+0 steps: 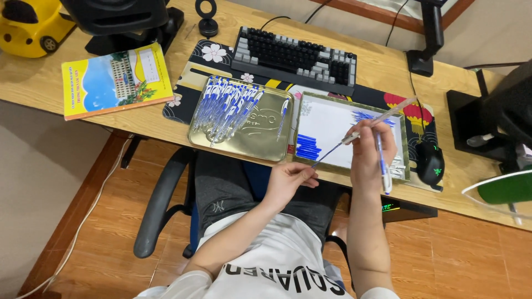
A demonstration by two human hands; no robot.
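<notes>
My left hand (289, 178) pinches the tip end of a thin blue refill (328, 154) near the desk's front edge. My right hand (370, 145) grips a clear pen barrel (388, 114) that the refill enters, and also holds an assembled blue-and-white pen (383, 166) pointing down. Both hands hover over a shallow tray (302, 117) lined with white paper, where blue refills (308, 148) lie in a row and more blue parts (372, 117) sit at the back. To the left, a gold metal tray (267, 145) holds several assembled pens (228, 106).
A dark keyboard (296, 55) sits behind the trays on a patterned desk mat (183, 94). A black mouse (430, 164) lies at the right, a yellow-edged book (113, 80) at the left. A monitor stand (426, 39), speaker (119, 22) and yellow toy car (30, 25) line the desk's back.
</notes>
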